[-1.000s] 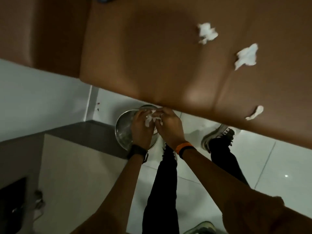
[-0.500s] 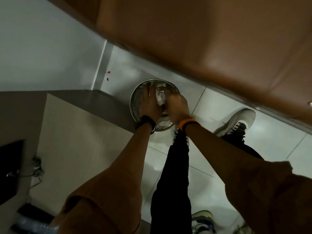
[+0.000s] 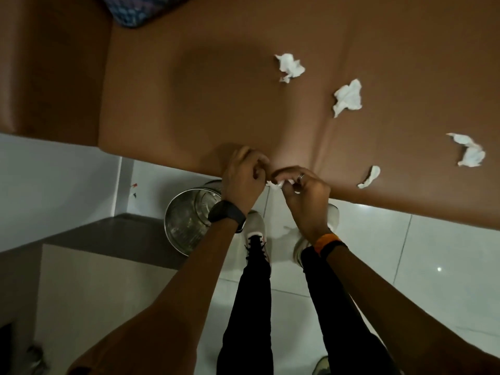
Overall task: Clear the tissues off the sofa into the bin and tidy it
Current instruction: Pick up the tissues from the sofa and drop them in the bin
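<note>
Several crumpled white tissues lie on the brown sofa seat: one towards the back, one right of it, one at far right and a small one near the front edge. My right hand, with a ring and an orange wristband, pinches a small tissue scrap at the sofa's front edge. My left hand, with a black watch, is curled beside the scrap, its fingertips close to it. The round metal bin stands on the floor below my left wrist.
A patterned cushion sits at the sofa's back left. The sofa's arm is at left. A low grey-topped cabinet stands left of the bin. My legs and white shoes stand on the white tiled floor.
Both hands have risen from over the bin to the sofa's front edge. The larger tissue held between them is gone; only a small scrap shows in the right fingers.
</note>
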A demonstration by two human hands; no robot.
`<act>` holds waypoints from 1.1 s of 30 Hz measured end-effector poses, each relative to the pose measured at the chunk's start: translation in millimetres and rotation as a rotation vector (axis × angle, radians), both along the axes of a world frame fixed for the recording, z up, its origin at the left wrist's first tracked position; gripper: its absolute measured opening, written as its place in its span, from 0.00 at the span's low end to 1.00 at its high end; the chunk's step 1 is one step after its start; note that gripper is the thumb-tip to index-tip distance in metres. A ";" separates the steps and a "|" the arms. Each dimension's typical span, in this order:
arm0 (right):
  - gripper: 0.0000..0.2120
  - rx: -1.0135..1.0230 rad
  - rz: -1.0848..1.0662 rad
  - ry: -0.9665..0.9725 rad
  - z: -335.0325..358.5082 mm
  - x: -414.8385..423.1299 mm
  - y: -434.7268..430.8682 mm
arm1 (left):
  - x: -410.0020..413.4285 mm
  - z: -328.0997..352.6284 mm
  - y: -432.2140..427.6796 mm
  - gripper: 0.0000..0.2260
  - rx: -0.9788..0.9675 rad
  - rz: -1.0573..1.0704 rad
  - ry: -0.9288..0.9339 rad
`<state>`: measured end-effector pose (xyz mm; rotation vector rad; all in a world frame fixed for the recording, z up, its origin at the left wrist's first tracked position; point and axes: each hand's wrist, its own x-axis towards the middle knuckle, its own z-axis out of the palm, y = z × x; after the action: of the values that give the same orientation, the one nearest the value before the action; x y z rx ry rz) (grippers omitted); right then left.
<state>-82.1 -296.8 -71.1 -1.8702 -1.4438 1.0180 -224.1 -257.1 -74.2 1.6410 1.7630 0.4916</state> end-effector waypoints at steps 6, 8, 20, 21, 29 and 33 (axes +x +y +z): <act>0.06 -0.058 -0.184 0.143 -7.3 -1.7 10.6 | 23.8 -3.3 -17.1 0.05 -0.179 0.155 -0.313; 0.05 -0.083 -0.149 0.142 -11.7 -13.0 5.2 | 11.8 -6.4 -32.4 0.07 -0.215 0.263 -0.359; 0.12 -0.320 0.460 -0.183 -92.5 -125.1 -70.6 | -124.2 -85.5 -131.6 0.18 -0.509 0.410 -0.037; 0.13 -0.307 0.469 -0.218 -98.2 -126.6 -74.5 | -127.0 -92.2 -135.6 0.20 -0.521 0.381 -0.043; 0.08 0.222 0.265 -0.341 -66.7 -68.1 -67.6 | -86.2 -65.0 -119.5 0.23 -0.058 0.154 0.159; 0.15 0.287 0.002 -0.516 -30.9 2.4 -38.5 | -36.1 -27.1 -57.4 0.23 0.206 -0.033 0.190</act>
<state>-79.7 -335.3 -101.9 -1.9919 -1.7641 0.3029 -260.3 -314.6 -101.3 1.9109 1.8695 0.5315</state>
